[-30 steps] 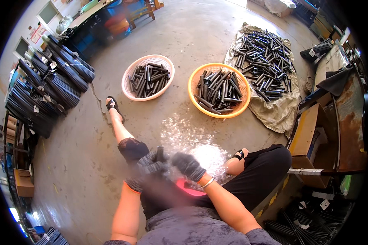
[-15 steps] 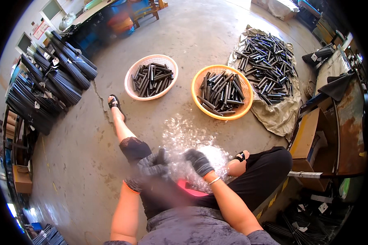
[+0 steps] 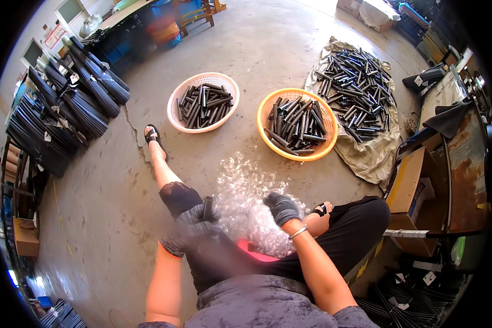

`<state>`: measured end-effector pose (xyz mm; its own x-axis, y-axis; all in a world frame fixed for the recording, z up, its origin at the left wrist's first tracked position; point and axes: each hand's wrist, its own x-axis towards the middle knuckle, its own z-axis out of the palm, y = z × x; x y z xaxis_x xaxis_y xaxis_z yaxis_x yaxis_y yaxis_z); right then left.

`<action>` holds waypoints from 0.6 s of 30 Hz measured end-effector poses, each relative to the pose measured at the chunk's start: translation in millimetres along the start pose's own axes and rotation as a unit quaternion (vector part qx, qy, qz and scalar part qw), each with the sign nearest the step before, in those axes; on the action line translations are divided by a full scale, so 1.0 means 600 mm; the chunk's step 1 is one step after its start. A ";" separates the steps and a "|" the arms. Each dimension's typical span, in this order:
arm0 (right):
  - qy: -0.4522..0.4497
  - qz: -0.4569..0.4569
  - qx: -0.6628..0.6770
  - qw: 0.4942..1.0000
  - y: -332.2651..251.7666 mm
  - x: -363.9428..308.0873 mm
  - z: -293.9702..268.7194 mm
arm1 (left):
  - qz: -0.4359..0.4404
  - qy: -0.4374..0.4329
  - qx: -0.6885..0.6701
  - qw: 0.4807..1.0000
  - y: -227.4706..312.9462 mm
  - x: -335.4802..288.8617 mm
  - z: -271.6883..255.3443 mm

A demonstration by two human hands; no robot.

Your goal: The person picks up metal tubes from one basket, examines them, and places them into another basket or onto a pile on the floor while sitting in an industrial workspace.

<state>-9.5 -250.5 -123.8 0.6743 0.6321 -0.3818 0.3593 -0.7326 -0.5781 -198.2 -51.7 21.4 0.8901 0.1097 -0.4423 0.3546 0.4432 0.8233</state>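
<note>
Both my hands wear dark grey knitted gloves. Over my left thigh, my left hand is closed around a short black tube, which stands up out of the fist. My right hand is above the right side of a heap of clear, shiny plastic pieces. Its fingers are curled together, and whatever they may hold is too small or hidden to name. The heap lies between my legs, and something pink shows under its near edge. A blurred patch covers part of my left hand and lap.
Ahead stand a pink basket and an orange basket, both with black tubes. Many more tubes lie on a tan sheet at the right. A cardboard box is close on my right. Bundles of long black tubes lean at the left.
My right hand has moved right and slightly up, off the middle of the plastic heap. The tube in my left hand now stands more upright and shows more clearly.
</note>
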 end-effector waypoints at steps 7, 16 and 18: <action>-0.214 -0.166 0.489 0.829 -0.195 -0.108 -0.115 | -0.010 -0.029 -0.066 0.997 0.010 0.009 0.027; -0.028 -0.117 -0.016 0.993 -0.057 -0.028 -0.077 | 0.003 -0.034 -0.053 0.998 -0.002 0.004 -0.008; -0.046 -0.210 0.247 0.945 -0.130 -0.069 -0.088 | -0.016 -0.025 -0.116 0.993 -0.017 0.010 0.016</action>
<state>-31.7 -233.0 -24.8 0.4722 0.8767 -0.0920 0.2232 -0.2199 -0.9497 -193.9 -64.3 13.6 0.8945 0.0492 -0.4443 0.3136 0.6392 0.7022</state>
